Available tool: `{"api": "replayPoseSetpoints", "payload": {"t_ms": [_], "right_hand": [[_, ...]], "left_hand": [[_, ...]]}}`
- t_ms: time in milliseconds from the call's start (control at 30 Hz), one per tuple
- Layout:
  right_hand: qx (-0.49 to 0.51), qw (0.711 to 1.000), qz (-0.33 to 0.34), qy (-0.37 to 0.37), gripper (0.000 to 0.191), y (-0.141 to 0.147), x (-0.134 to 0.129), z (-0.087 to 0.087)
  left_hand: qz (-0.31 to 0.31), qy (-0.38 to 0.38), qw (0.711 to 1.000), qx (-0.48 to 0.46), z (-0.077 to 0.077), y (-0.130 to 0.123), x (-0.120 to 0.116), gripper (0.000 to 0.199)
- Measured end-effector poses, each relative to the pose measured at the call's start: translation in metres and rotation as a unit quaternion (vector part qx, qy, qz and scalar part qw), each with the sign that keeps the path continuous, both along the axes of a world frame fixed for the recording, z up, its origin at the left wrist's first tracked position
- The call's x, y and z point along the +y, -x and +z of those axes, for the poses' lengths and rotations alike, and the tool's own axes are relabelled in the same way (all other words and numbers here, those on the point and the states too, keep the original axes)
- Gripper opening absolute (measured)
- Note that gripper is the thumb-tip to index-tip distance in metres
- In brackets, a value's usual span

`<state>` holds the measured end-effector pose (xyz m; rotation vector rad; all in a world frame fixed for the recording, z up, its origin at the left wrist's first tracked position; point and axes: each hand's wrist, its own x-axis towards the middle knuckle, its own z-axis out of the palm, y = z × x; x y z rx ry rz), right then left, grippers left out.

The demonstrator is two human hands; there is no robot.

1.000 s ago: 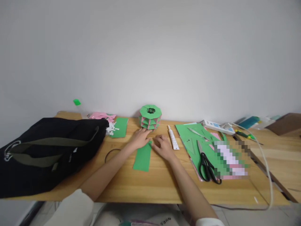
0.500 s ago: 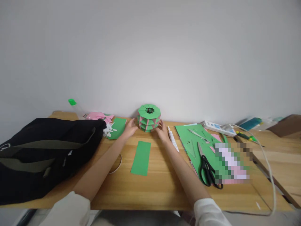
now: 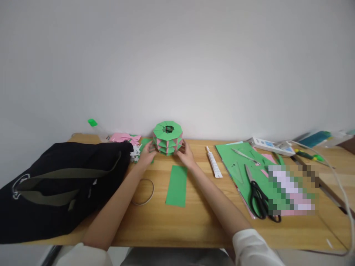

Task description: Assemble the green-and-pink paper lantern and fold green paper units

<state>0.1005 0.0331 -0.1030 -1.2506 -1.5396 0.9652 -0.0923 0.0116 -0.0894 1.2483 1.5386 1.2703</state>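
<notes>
A tiered ring of green and pink folded paper (image 3: 168, 142) stands on the wooden table (image 3: 205, 221) close to the wall. My left hand (image 3: 148, 153) is at its left side and my right hand (image 3: 185, 153) at its right, fingers curved against the lower tiers, so both hold it between them. Some fingertips are hidden behind the paper. In front of the ring lies a flat green paper strip (image 3: 176, 186). To the right of my right hand lies a white glue tube (image 3: 213, 162).
Black bag (image 3: 69, 184) at left; white scraps (image 3: 135, 152), pink paper (image 3: 124, 138) and a thin ring (image 3: 152, 190) near it. At right, green sheets (image 3: 230, 151) with black-handled scissors (image 3: 259, 199); behind them, a power strip (image 3: 273, 146) with a white cable.
The view has turned to the right, so most things sit further right. The paper ring has shifted left relative to the green strip, with both hands now closed in on its sides.
</notes>
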Motion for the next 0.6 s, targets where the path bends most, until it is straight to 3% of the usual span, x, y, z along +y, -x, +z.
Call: {"api": "replayPoseSetpoints", "payload": {"t_ms": [67, 133, 333, 500, 600], "right_hand": [[-0.039, 0.999, -0.011, 0.008, 0.063, -0.016, -0.015, 0.005], [-0.082, 0.997, -0.001, 0.013, 0.053, -0.035, -0.035, 0.010], [-0.151, 0.986, 0.068, 0.025, 0.038, -0.058, -0.079, 0.018], [-0.094, 0.989, 0.112, 0.035, 0.017, -0.053, -0.083, 0.015], [-0.013, 0.991, 0.121, 0.061, 0.021, -0.053, -0.084, 0.014]], "left_hand": [[0.004, 0.008, 0.999, 0.031, 0.003, -0.001, -0.013, 0.036], [-0.007, 0.013, 0.998, 0.062, 0.007, -0.007, -0.029, 0.033], [-0.109, 0.010, 0.991, 0.071, 0.020, -0.056, -0.068, 0.021], [-0.094, 0.012, 0.995, -0.004, 0.015, -0.073, -0.080, 0.038], [-0.105, 0.048, 0.991, -0.073, 0.009, -0.071, -0.081, 0.049]]}}
